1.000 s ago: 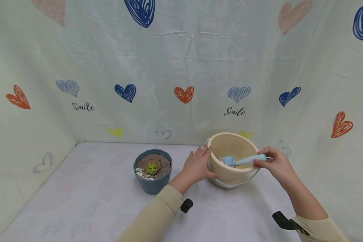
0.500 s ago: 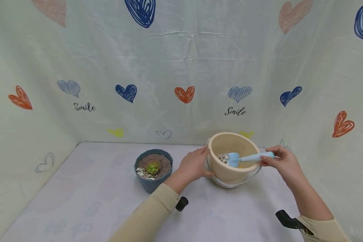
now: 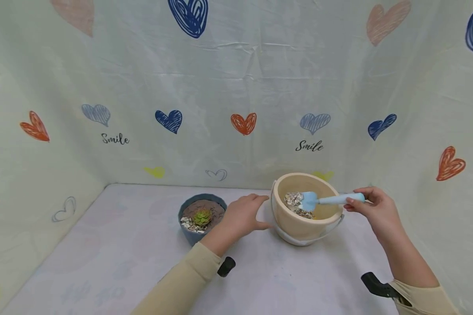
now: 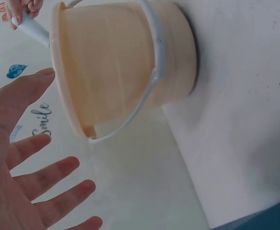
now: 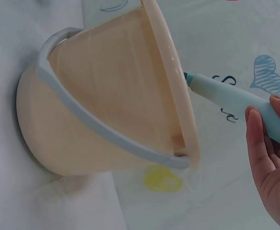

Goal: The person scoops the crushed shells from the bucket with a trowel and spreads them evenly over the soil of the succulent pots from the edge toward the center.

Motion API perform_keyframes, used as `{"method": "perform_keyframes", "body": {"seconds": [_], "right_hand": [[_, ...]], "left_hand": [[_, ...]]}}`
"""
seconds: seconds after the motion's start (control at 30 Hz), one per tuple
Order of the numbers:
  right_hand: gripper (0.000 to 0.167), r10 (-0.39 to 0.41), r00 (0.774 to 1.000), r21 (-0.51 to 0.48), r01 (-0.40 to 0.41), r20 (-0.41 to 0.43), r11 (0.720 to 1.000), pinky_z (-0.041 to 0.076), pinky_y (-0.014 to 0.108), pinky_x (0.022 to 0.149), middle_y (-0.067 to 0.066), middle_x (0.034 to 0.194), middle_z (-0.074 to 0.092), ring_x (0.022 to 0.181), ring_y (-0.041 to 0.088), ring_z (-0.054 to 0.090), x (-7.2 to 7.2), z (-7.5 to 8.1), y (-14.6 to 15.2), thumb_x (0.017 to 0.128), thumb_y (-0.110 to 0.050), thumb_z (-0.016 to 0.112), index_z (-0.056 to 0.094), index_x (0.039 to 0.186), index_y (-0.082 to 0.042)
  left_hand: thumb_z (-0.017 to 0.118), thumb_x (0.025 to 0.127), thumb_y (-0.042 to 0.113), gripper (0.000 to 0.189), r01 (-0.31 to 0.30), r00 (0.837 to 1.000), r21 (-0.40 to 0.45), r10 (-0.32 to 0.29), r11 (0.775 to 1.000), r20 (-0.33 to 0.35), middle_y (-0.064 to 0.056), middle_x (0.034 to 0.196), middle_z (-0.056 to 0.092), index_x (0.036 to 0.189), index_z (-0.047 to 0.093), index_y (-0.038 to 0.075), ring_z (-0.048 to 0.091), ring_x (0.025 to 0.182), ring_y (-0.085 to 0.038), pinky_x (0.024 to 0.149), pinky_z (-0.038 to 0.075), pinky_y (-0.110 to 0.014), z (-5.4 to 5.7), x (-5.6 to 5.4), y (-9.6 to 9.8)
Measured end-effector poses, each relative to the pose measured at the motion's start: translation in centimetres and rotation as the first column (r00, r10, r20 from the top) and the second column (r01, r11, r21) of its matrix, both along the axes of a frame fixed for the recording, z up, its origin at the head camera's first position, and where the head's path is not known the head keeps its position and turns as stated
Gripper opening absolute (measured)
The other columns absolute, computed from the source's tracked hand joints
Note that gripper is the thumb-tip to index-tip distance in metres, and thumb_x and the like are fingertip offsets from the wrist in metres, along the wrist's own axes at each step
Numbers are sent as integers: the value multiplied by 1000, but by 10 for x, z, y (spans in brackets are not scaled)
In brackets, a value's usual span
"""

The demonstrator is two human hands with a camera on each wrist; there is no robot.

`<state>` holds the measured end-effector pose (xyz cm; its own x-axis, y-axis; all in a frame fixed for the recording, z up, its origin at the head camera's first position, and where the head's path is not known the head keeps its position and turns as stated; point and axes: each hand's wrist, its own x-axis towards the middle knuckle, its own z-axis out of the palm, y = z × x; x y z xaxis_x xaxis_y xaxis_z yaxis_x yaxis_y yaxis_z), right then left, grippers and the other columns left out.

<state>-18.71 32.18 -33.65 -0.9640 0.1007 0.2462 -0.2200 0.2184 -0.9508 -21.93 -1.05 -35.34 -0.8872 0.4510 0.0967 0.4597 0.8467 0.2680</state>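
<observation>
In the head view a cream bucket [image 3: 299, 227] with a grey handle [image 3: 295, 241] stands on the table at the right. My right hand [image 3: 374, 203] pinches the pale blue handle end of a small hand shovel [image 3: 333, 200], its blade inside the bucket with whitish pebbles [image 3: 294, 199] on and around it. Darker bits of gravel [image 3: 305, 214] show lower down. My left hand [image 3: 240, 216] hovers left of the bucket, fingers spread and apart from its wall. The left wrist view shows that hand [image 4: 39, 177] beside the rim, holding nothing.
A blue-grey pot [image 3: 191, 236] with brown soil, a green succulent [image 3: 202, 216] and white pebbles [image 3: 191, 224] stands left of the bucket, partly behind my left forearm. A white curtain [image 3: 205, 87] printed with hearts hangs behind the table [image 3: 102, 253].
My left hand has let go of the bucket's side and moved left. The shovel has shifted right and slightly up in my right hand, bringing pebbles into view.
</observation>
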Motion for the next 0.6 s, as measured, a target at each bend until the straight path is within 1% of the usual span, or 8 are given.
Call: {"method": "perform_keyframes", "body": {"seconds": [0.17,0.27,0.37,0.47,0.6], "right_hand": [[26,-13,1000,10,13,16,1000,53,16,73,-2,93,61,75,7,70,-2,9,-8,90,-14,71,55,109,-6],[26,3,1000,-25,-3,3,1000,53,16,73,0,93,62,75,8,70,-4,15,-16,89,-14,72,56,109,-7],[23,38,999,-76,-41,-34,996,54,19,72,0,91,62,73,10,70,-8,19,-25,89,-9,71,57,107,-6],[21,86,993,-135,-96,-74,986,56,22,71,1,90,62,72,12,70,-12,21,-36,89,-2,70,57,105,-4],[19,141,984,-176,-159,-109,972,56,25,71,3,92,62,71,14,70,-17,22,-52,88,4,68,59,103,-4]], "left_hand": [[77,80,50,76,-14,1000,1,14,1000,-8,-3,140,52,144,49,19,51,125,-24,98,46,-40,5,7,-14],[78,80,49,76,-22,1000,13,23,1000,-20,-3,140,52,143,49,18,52,124,-25,97,46,-41,7,9,-25],[78,80,48,76,-28,999,27,29,999,-40,-4,138,53,143,50,18,53,122,-25,94,48,-42,10,12,-38],[79,79,47,76,-39,998,44,41,998,-49,-5,138,53,143,49,17,53,122,-27,93,49,-43,12,14,-49],[80,79,46,79,-74,996,55,77,996,-50,-7,140,52,144,48,15,52,124,-28,94,48,-44,13,16,-63]]}}
